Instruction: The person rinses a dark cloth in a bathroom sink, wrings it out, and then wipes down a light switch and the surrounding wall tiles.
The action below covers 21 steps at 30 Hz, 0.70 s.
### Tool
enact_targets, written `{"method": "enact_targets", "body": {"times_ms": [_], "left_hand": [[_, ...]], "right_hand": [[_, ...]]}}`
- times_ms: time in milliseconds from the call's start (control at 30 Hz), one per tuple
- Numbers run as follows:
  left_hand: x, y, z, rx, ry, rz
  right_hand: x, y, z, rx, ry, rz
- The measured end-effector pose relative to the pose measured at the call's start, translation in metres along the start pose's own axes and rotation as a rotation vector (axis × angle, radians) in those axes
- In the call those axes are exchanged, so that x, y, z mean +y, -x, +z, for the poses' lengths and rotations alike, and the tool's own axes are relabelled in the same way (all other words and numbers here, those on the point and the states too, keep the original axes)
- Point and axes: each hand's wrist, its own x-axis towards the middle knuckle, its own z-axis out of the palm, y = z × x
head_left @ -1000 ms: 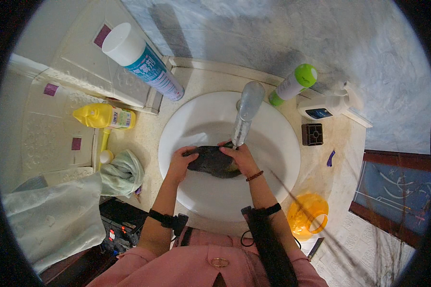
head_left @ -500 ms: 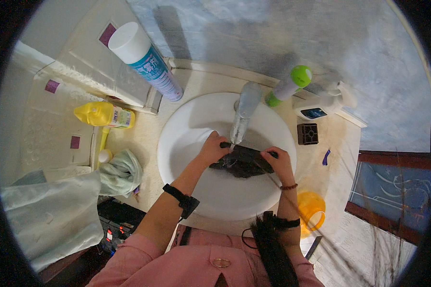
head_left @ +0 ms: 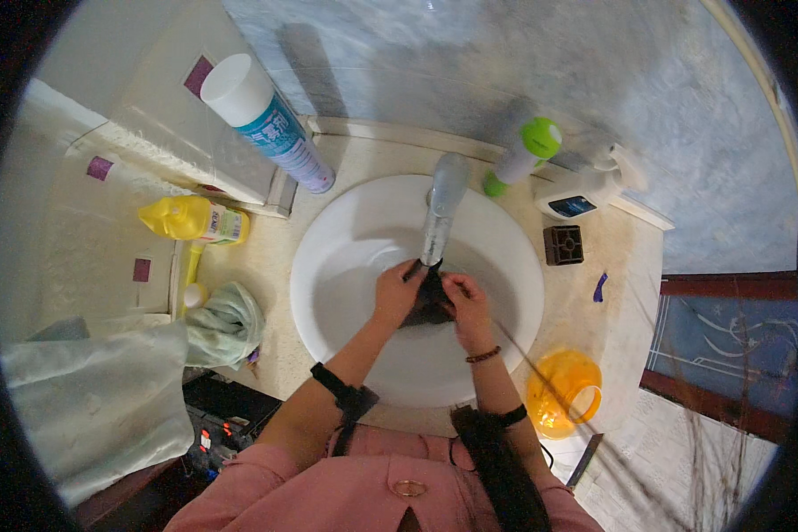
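Over the white washbasin (head_left: 328,284), both my hands hold a limp black cloth (head_left: 430,306), gathered between them just under the mouth of the tap (head_left: 448,191). My left hand (head_left: 397,294) has its fingers closed on the cloth's left side, close to the spout. The right side is pinched by my right hand (head_left: 468,306), its thumb and fingers bent inward. The lower part of the cloth hangs into the bowl, looking dark and wet. What kind of cloth it is cannot be made out.
Left of the basin are a tall spray can (head_left: 270,124), a yellow bottle (head_left: 195,220) and a pale green towel (head_left: 223,324). On the right stand a green-capped can (head_left: 523,155), a white spray bottle (head_left: 576,197), a dark square block (head_left: 564,245) and an orange plastic container (head_left: 554,381).
My hands have come closer together, the right one moving left. The black cloth, stretched wide before, is now bunched beneath the spout.
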Motion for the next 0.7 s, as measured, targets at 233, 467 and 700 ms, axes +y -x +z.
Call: {"method": "enact_targets", "body": {"times_ms": [233,467,700], "left_hand": [[-0.003,0.049,0.008,-0.168,-0.343,0.22],[-0.032,0.045,-0.029,-0.311,0.771,-0.577],[-0.04,0.019,0.0,-0.461,1.534,-0.721]], "right_hand": [[0.016,-0.01,0.038,-0.124,-0.65,0.297],[-0.001,-0.026,0.036,-0.109,0.182,0.01],[-0.016,0.018,0.046,-0.281,0.509,-0.543]]}}
